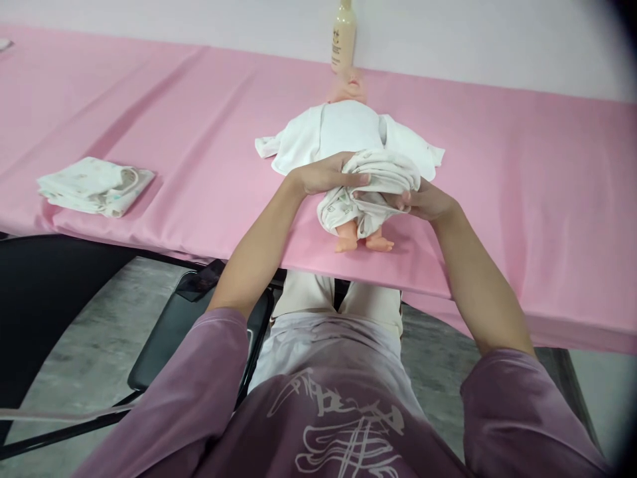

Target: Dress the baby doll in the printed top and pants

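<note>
A baby doll (379,242) lies on its back on the pink-covered table, its feet toward me. It has on a white long-sleeved top (351,125), with the sleeves spread to both sides. White baby pants (381,169) with a small print are bunched around its legs, and both bare feet stick out below. My left hand (328,174) grips the bunched cloth at its left edge, thumb on top. On the opposite side my right hand (425,199) is closed on the same pants, its fingers partly inside the gathered fabric.
A folded white printed cloth (94,186) lies to the left on the pink tablecloth (199,166). Beyond the doll's head, a cream-coloured bottle (343,40) stands near the wall. Below the table edge at left is a black chair (164,338).
</note>
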Available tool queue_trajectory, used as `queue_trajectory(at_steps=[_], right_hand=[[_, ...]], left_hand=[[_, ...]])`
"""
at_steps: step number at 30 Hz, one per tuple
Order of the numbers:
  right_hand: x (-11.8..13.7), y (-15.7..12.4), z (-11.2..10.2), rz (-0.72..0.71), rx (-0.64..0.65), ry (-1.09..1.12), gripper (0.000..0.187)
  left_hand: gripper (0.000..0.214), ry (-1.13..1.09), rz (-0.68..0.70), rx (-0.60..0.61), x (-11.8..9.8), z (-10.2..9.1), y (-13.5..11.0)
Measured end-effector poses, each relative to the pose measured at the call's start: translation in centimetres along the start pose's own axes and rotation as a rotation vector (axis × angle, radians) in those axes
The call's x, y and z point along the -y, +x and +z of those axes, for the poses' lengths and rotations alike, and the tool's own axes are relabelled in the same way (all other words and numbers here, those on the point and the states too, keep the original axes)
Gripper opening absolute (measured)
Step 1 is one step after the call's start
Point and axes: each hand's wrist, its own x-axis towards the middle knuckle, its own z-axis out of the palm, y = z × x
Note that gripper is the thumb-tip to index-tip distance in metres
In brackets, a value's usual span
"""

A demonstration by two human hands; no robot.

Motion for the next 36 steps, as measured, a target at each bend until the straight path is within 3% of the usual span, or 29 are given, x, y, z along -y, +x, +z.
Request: queue_trajectory(at_steps=[5,8,11,14,19,24,27,30,33,36], right_hand=[[1.0,0.0,0.7,0.014,-0.134,0.052,0.083],[2.5,-0.6,1.2,0.075,-0.205,0.019,0.073],[3.8,-1.7,2.7,0.084,-0.313,-0.050,0.073],[4.2,-3.1,5.6,0.044,-0.514,-0.148,0.069],[3.5,-4.9,13.0,0.072,-0.868,-0.242,0.044],[2.7,-6.6,19.0,0.169,-0.974,-0.095,0.043],[2.0,-8.0,19.7,0.264,-1.074,-0.181,0.038],[1.3,-9.3,18.9,0.325,-1.177,-0.364,0.039],[0.9,-10.0,17.9,0.364,-1.209,-0.531,0.045],[0.8,-10.2,17.3,0.433,-1.185,-0.682,0.038]], left_hand=[[0.101,0.049,-0.031,0.025,0.0,-0.2,0.2],[0.083,0.114,-0.022,0.045,0.0,-0.3,0.3],[0.064,0.183,-0.009,0.049,-0.3,0.0,0.3],[0.049,0.256,0.003,0.038,-0.8,0.6,0.2],[0.029,0.422,-0.027,0.061,-2.5,2.6,-0.1],[0.014,0.660,-0.251,0.133,-4.1,5.4,-1.3],[0.018,0.780,-0.343,0.120,-4.9,7.1,-1.8],[0.019,0.906,-0.353,0.048,-5.3,8.5,-2.2],[0.013,1.024,-0.334,0.029,-5.1,9.7,-2.4],[0.013,1.101,-0.299,0.051,-4.8,10.5,-2.7]])
